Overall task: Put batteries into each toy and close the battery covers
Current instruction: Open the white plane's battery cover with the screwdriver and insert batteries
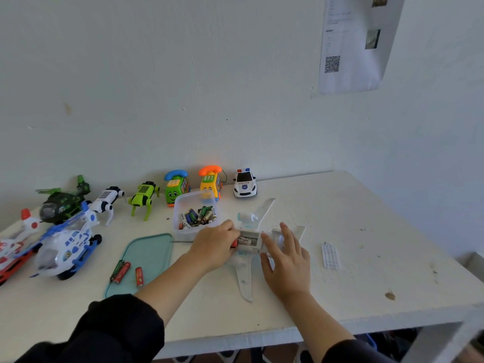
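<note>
From the head camera, a white toy airplane [258, 239] lies belly-up on the white table [366, 231], its battery bay open with one battery [246, 241] seated inside; the left hand [216, 244] sits at the airplane's left side, fingers curled round a red-ended battery [234, 243] at the mouth of the bay; the right hand [286, 260] lies flat on the airplane's right side, fingers straight and spread, pressing the body down; the two hands are close together with the bay between them. The ribbed white battery cover [330, 255] lies on the table to the right of the airplane, apart from it. Just left of the airplane and behind the left hand stands a clear plastic tub [195, 216] holding loose batteries; farther left lies its teal lid [146, 260], flat, with three loose batteries [125, 272] on it. Behind the airplane, along the wall, stand a police car [245, 183], an orange-handset phone toy [211, 180], a blue-handset phone toy [176, 186], a green robot dog [143, 196] and a white robot dog [107, 201]; far to the airplane's left are a dark green helicopter [62, 200], a white and blue helicopter [68, 247] and a red and white toy [15, 247] cut by the frame edge. A printed sheet [351, 45] with a QR code hangs on the wall above and right of the airplane.
</note>
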A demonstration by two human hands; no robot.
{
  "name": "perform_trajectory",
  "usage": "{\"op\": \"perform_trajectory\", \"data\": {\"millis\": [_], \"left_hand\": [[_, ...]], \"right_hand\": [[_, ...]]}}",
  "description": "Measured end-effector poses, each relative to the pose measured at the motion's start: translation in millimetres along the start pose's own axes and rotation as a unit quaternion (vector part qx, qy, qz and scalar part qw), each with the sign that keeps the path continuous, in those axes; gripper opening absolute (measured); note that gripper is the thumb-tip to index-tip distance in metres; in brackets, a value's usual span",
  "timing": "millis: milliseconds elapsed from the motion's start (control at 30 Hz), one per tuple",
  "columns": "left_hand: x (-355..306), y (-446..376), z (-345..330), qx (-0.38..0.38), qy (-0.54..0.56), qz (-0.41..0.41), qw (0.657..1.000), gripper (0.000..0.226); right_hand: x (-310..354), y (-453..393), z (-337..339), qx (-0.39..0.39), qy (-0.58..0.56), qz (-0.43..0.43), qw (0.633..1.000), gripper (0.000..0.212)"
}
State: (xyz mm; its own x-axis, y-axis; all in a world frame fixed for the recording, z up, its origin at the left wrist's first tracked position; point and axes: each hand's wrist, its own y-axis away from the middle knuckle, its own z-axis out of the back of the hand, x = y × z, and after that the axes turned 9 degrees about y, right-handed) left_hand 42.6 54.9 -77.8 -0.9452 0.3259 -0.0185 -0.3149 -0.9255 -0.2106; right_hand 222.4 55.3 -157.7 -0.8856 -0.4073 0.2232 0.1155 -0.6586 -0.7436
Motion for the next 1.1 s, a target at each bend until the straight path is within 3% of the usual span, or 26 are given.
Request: {"op": "perform_trajectory", "data": {"millis": [100, 167, 233, 333, 433, 567, 667, 800, 967, 1100], "left_hand": [[3, 0, -1, -0.035, 0.031, 0.009, 0.999, 0.022], [8, 1, 1, -0.098, 0.071, 0.019, 0.992, 0.017], [16, -1, 9, -0.151, 0.063, 0.099, 0.981, 0.019], [36, -10, 25, -0.155, 0.044, 0.241, 0.957, 0.029], [56, -19, 39, -0.187, 0.146, 0.286, 0.928, 0.044], [46, -23, 65, -0.317, 0.277, 0.226, 0.878, 0.026], [23, -20, 74, -0.373, 0.305, 0.141, 0.865, 0.015], [2, -11, 61, -0.364, 0.315, 0.083, 0.872, 0.029], [-19, -3, 30, -0.384, 0.415, 0.112, 0.817, 0.015], [-18, 2, 14, -0.387, 0.375, 0.087, 0.838, 0.018]], "right_hand": [[-1, 0, -1, 0.003, 0.000, 0.001, 1.000, 0.063], [-1, 1, -1, 0.006, 0.001, 0.002, 1.000, 0.063], [-1, 0, -1, 0.004, 0.006, 0.003, 1.000, 0.063], [0, 0, 0, 0.004, 0.008, 0.001, 1.000, 0.063], [0, 1, 0, 0.003, 0.009, 0.001, 1.000, 0.061], [-1, -1, 0, 0.002, 0.010, 0.000, 1.000, 0.061], [0, 0, -1, 0.001, 0.008, 0.003, 1.000, 0.061], [-1, 0, -1, 0.001, 0.010, 0.005, 1.000, 0.060], [0, 0, 1, 0.002, 0.010, 0.005, 1.000, 0.062], [0, 0, 1, 0.004, 0.010, 0.004, 1.000, 0.063]]}}
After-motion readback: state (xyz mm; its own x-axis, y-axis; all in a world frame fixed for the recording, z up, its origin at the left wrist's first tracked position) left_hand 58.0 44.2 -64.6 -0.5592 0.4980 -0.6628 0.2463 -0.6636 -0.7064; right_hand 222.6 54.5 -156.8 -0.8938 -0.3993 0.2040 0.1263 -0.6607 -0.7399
